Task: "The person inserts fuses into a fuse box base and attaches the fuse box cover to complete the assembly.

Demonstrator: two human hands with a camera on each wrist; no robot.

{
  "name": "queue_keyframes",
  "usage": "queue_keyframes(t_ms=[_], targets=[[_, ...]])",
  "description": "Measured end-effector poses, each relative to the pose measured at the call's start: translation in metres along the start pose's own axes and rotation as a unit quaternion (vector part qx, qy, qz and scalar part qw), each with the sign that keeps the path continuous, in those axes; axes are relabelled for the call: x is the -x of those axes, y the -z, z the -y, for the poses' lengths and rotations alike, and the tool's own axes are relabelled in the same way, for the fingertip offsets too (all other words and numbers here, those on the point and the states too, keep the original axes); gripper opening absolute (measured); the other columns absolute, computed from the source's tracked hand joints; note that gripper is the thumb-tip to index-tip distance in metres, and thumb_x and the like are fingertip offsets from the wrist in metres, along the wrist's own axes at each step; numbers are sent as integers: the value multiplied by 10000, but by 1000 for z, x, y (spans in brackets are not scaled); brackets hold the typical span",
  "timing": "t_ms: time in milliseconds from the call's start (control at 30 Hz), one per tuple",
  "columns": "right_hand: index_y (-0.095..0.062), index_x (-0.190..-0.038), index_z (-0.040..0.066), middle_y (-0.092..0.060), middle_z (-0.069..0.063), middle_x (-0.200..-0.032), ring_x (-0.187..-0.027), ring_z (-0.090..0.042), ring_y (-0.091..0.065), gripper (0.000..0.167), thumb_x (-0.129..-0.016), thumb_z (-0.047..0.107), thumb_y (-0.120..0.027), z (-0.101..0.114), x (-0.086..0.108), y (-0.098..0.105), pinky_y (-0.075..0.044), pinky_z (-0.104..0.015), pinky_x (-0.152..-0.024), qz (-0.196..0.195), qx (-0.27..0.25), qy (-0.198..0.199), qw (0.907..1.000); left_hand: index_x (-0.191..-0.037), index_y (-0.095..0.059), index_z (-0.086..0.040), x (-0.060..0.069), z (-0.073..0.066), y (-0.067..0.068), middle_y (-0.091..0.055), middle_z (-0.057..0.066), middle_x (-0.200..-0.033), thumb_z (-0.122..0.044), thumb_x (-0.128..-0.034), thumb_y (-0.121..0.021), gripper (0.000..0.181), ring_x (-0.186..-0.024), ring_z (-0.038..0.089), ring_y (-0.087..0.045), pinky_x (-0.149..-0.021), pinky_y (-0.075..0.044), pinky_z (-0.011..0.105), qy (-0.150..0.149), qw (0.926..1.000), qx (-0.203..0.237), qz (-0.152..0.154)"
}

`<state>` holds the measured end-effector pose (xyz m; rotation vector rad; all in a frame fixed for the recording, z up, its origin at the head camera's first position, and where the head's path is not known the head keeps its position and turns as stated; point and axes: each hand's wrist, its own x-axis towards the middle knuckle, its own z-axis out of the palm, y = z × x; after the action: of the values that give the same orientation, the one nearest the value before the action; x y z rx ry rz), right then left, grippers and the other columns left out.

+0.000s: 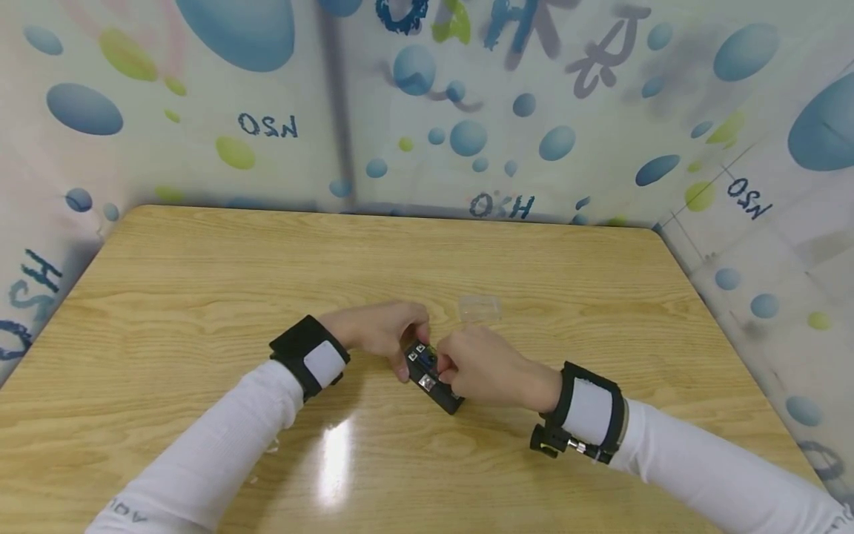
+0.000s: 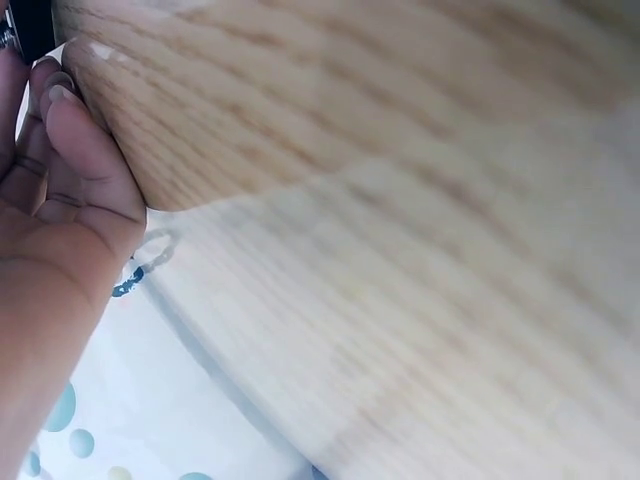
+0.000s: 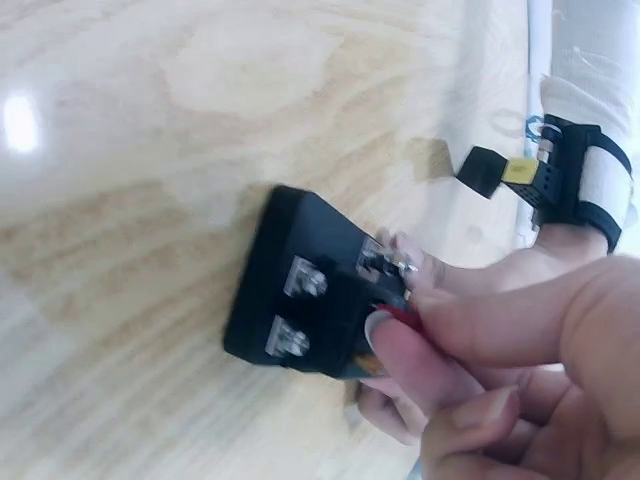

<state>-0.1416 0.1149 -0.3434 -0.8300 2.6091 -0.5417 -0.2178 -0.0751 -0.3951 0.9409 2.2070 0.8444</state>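
A small black block (image 1: 442,397) with several shiny metal terminals lies at an angle between the hands in the head view. My left hand (image 1: 380,330) grips its far left end between thumb and fingers. In the left wrist view only a corner of the block (image 2: 33,28) shows, at the fingertips of the left hand (image 2: 75,190). My right hand (image 1: 487,367) bends over the block's right side. Its thumb and index finger pinch a small red piece (image 3: 400,317) against the block (image 3: 315,235), seen in the right wrist view; the fingers hide most of that piece.
A clear plastic case (image 1: 480,308) lies on the wooden table (image 1: 574,282) just beyond the right hand. Small pale scraps (image 1: 272,446) lie near the left forearm. A patterned backdrop (image 1: 427,133) stands behind the table and along its sides.
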Motion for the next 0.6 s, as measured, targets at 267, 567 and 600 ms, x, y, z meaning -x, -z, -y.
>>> queue_keyframes(t_ms=[267, 567, 600], targets=[[-673, -736, 68, -655, -6, -722, -610, -67, -523, 116, -820, 48, -750, 0, 0, -6, -403, -165, -495, -161, 0, -277, 9995, -964, -645, -97, -2, 0, -1, -631, 9, -1001, -41, -546, -931, 510, -887, 143, -557, -810, -479, 277, 36, 9999, 93, 10], [-615, -658, 79, -587, 23, -637, -567, -81, -498, 215, -809, 42, -763, 4, 2, -11, -365, -170, -466, -440, -200, -596, 9971, -958, -641, -101, -2, 0, -1, -633, 7, -990, -45, -543, -932, 510, -862, 141, -558, -783, -481, 273, -2, 10000, 59, 9], [-616, -662, 75, -593, 20, -641, -569, -82, -505, 210, -809, 34, -760, 4, 3, -12, -373, -169, -469, -473, -200, -559, 9971, -958, -641, -100, -2, 0, -1, -634, 7, -988, -44, -542, -932, 511, -860, 141, -560, -783, -482, 274, 3, 10000, 48, 2]])
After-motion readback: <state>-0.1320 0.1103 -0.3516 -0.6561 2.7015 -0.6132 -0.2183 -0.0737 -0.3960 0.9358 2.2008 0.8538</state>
